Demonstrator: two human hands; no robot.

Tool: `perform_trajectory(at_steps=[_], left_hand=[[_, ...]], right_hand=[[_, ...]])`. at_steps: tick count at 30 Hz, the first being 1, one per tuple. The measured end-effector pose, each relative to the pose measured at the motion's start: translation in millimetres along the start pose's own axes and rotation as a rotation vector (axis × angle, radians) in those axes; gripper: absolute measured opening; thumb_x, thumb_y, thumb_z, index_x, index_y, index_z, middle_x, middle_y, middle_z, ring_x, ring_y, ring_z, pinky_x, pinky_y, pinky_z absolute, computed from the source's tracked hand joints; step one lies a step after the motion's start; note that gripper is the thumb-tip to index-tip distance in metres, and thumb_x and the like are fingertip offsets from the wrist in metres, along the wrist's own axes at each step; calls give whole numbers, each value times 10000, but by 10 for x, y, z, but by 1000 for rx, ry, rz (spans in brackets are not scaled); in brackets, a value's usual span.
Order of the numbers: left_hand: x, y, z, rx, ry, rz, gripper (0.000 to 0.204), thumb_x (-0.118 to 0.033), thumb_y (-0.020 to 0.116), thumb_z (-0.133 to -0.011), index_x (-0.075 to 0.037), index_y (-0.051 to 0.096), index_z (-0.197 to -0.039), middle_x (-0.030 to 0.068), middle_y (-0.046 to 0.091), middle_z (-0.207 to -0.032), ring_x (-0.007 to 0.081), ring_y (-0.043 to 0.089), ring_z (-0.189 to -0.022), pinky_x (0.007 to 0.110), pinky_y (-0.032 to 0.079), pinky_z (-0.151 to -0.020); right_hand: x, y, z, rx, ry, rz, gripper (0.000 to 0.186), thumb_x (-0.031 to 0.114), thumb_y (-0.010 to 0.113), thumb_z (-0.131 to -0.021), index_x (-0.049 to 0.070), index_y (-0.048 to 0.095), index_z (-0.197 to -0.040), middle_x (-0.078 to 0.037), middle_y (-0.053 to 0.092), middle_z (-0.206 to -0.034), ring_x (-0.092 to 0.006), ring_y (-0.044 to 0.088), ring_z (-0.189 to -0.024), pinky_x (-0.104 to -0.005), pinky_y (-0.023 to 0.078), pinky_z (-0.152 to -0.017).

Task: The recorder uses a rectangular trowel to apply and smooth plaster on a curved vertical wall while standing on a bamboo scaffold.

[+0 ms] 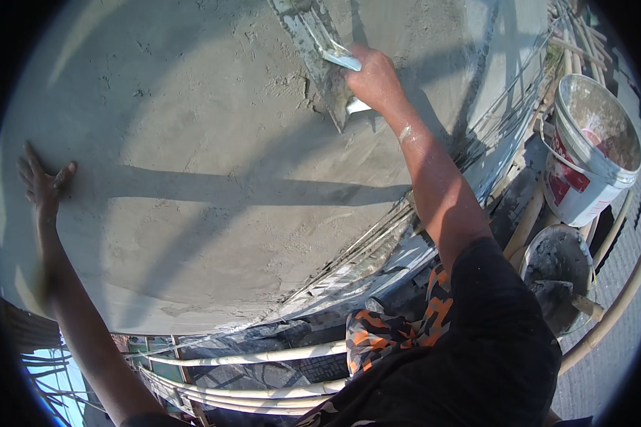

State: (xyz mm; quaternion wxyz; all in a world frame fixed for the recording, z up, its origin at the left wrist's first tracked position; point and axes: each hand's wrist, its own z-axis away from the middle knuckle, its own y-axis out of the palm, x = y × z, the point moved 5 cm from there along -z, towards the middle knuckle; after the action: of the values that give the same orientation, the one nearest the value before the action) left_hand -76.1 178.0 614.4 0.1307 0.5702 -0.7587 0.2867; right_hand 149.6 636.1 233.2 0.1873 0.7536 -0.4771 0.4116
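A grey plastered surface [206, 107] fills much of the view, crossed by shadows and marked with small rough patches. At its left, my left hand [46, 181] lies against it with fingers spread, holding nothing. At upper centre, my right hand [373, 80] is closed on the handle of a long metal plastering trowel [308, 53], whose grey-smeared blade is at the plaster beside some rougher marks. Part of the blade's far end leaves the top of the view.
At right a white-and-red bucket [566, 192] stands above a second container [538, 256] with grey mortar and a handled tool [587, 306]. Bamboo poles [263, 356] form scaffolding along the bottom and right, over dark boards. Thin strips [349, 256] line the plaster's lower edge.
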Motion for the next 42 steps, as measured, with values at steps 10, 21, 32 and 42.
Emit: perform_trajectory(at_steps=[10, 21, 32, 42], left_hand=[[69, 30, 9, 0, -3, -11, 1401, -827, 723, -430, -281, 61, -1537, 239, 22, -1573, 452, 24, -1444, 719, 82, -1073], [329, 161, -48, 46, -73, -153, 1216, -379, 829, -605, -321, 42, -1531, 196, 82, -1584, 448, 86, -1441, 687, 167, -1094], [311, 145, 30, 8, 50, -9, 1264, -844, 645, -552, -314, 54, -1536, 239, 28, -1575, 487, 55, -1429, 743, 118, -1040], [200, 49, -26, 5, 64, 26, 1262, -829, 655, -561, -296, 60, -1538, 247, 33, -1572, 472, 57, -1435, 709, 119, -1069]], right_hand=[[-406, 2010, 2504, 846, -142, 60, 284, 111, 671, -697, 59, 621, -973, -177, 648, -849, -389, 630, -881, -462, 499, -751], [-1774, 205, 956, 150, 558, -296, 257, 93, 624, -822, 10, 606, -1065, -195, 664, -836, -334, 657, -775, -381, 489, -676], [-1539, 1397, 2742, 12, 207, -345, 227, 53, 677, -753, 38, 595, -964, -124, 630, -798, -263, 648, -717, -392, 496, -642], [-1718, 1399, 2180, 74, 462, -254, 330, 64, 666, -750, 0, 574, -1061, -256, 644, -945, -430, 618, -956, -444, 500, -774]])
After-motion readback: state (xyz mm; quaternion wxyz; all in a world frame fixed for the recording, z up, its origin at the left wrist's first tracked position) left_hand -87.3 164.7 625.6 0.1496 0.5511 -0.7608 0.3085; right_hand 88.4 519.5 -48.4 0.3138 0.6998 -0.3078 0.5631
